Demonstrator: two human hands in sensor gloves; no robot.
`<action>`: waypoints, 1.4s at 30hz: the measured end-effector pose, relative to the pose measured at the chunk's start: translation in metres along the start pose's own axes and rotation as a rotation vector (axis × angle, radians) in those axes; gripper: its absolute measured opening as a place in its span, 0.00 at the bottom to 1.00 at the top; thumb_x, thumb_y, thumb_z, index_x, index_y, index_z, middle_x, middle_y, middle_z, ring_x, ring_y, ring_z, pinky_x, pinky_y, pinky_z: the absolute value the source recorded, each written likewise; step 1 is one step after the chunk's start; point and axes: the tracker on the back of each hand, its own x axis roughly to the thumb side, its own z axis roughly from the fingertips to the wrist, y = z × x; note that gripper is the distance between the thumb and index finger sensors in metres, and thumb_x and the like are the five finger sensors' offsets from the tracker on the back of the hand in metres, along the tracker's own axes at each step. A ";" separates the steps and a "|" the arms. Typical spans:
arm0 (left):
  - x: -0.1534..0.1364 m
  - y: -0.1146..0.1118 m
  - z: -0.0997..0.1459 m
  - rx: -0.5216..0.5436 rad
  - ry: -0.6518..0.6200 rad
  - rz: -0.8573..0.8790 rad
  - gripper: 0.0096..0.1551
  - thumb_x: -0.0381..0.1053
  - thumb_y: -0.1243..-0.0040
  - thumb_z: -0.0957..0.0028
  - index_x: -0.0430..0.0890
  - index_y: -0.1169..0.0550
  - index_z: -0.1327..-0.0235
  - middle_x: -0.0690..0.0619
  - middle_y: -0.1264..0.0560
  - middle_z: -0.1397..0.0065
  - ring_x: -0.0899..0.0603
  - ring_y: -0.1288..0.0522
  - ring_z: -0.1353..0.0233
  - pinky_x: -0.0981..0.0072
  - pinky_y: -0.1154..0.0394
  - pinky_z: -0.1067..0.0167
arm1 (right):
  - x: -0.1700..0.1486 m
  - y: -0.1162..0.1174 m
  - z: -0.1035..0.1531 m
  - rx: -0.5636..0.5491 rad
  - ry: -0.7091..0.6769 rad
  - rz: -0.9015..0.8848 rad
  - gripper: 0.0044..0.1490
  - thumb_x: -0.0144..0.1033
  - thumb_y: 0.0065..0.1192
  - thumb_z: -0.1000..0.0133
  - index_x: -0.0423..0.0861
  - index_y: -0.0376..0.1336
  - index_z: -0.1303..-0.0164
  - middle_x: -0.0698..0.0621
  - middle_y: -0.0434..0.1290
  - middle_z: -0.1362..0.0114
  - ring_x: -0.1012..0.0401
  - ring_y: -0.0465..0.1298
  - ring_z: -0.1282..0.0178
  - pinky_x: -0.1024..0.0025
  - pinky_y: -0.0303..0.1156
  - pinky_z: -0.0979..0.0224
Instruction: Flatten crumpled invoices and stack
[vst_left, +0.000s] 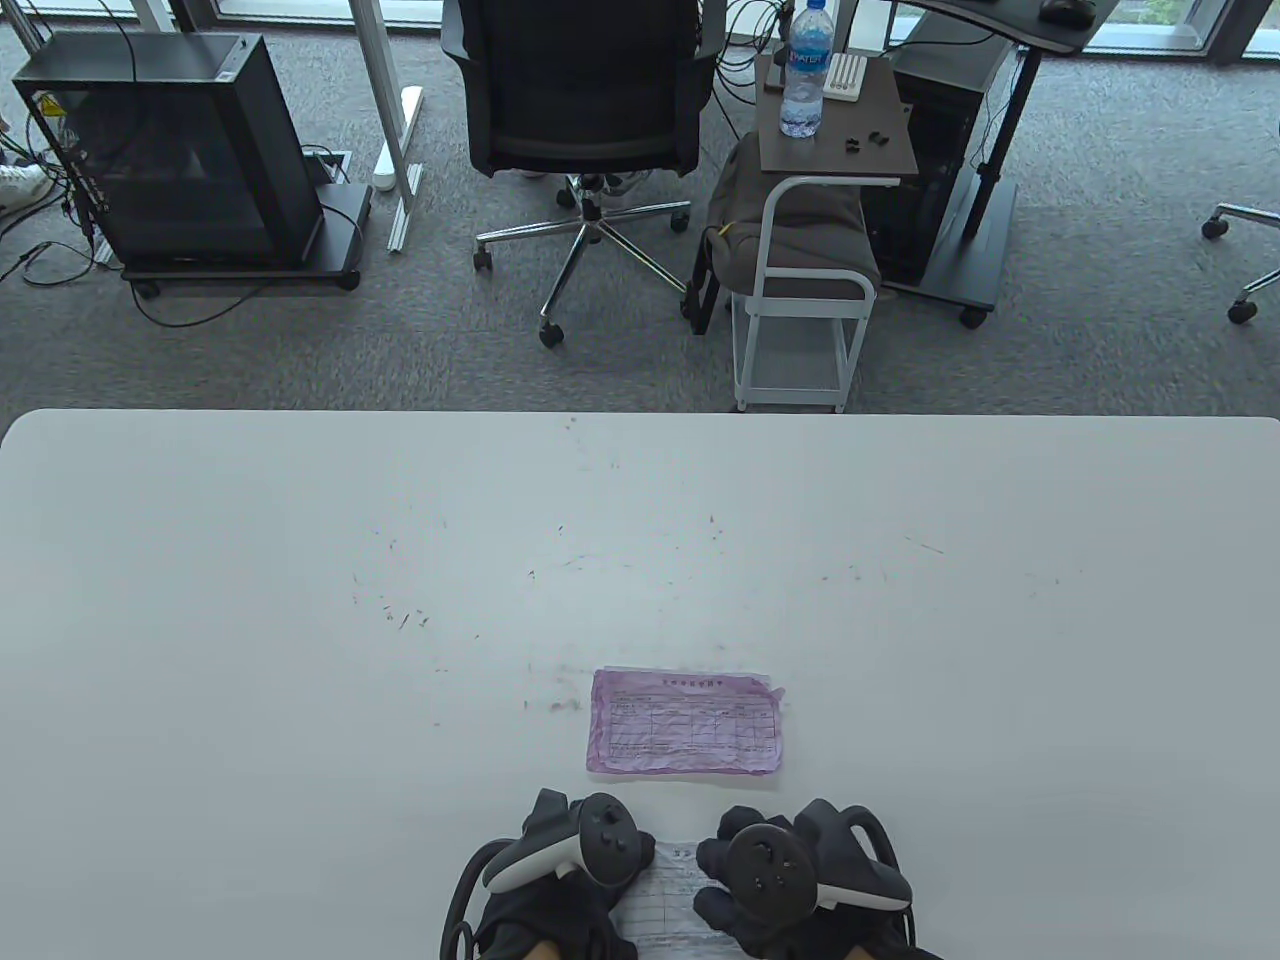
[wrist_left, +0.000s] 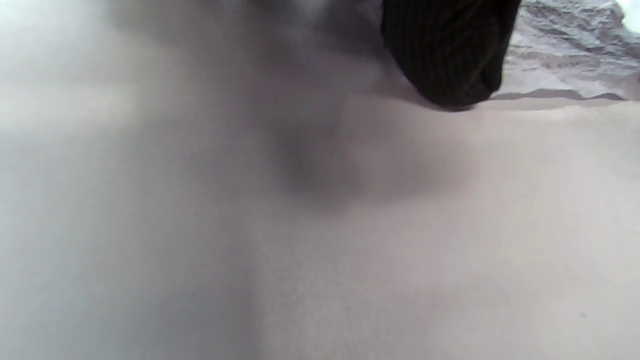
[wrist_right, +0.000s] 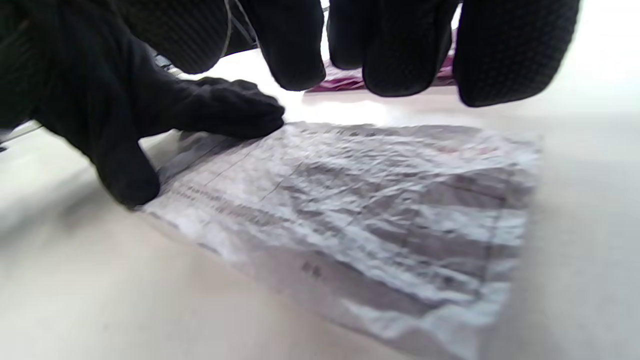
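A white crumpled invoice (vst_left: 665, 893) lies at the table's near edge between my two hands, mostly spread out but still wrinkled (wrist_right: 350, 215). My left hand (vst_left: 550, 900) presses on its left edge with spread, straight fingers (wrist_right: 125, 180). My right hand (vst_left: 770, 905) is over its right part; its fingers (wrist_right: 400, 55) hang just above the paper's far edge and hold nothing. A pink invoice (vst_left: 685, 735) lies flat just beyond, partly seen behind my fingers (wrist_right: 340, 82). The left wrist view is blurred and shows one fingertip (wrist_left: 445, 65) beside the white paper (wrist_left: 565, 50).
The white table (vst_left: 300, 600) stretches wide to the left, right and far side of the papers. Beyond its far edge stand an office chair (vst_left: 585, 100), a small cart with a water bottle (vst_left: 805, 70) and a computer case (vst_left: 170, 150).
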 end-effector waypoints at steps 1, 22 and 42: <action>0.000 0.000 0.000 0.000 0.000 0.001 0.55 0.56 0.33 0.46 0.61 0.60 0.24 0.42 0.78 0.26 0.21 0.79 0.30 0.23 0.63 0.37 | 0.005 0.004 -0.003 0.032 -0.022 0.030 0.34 0.52 0.55 0.36 0.42 0.57 0.27 0.32 0.53 0.21 0.39 0.65 0.31 0.39 0.73 0.41; 0.001 0.000 0.000 0.001 -0.001 0.001 0.55 0.56 0.34 0.46 0.62 0.59 0.24 0.41 0.78 0.26 0.21 0.79 0.30 0.23 0.63 0.37 | -0.012 0.017 -0.008 0.230 0.170 -0.063 0.34 0.52 0.53 0.35 0.46 0.53 0.24 0.34 0.49 0.19 0.40 0.57 0.27 0.37 0.70 0.39; 0.001 0.000 -0.001 0.002 -0.002 0.004 0.54 0.55 0.33 0.46 0.61 0.59 0.24 0.41 0.78 0.26 0.20 0.78 0.30 0.23 0.63 0.37 | -0.057 0.006 0.012 -0.012 0.374 -0.148 0.43 0.47 0.60 0.37 0.38 0.45 0.22 0.23 0.46 0.21 0.32 0.59 0.28 0.40 0.74 0.42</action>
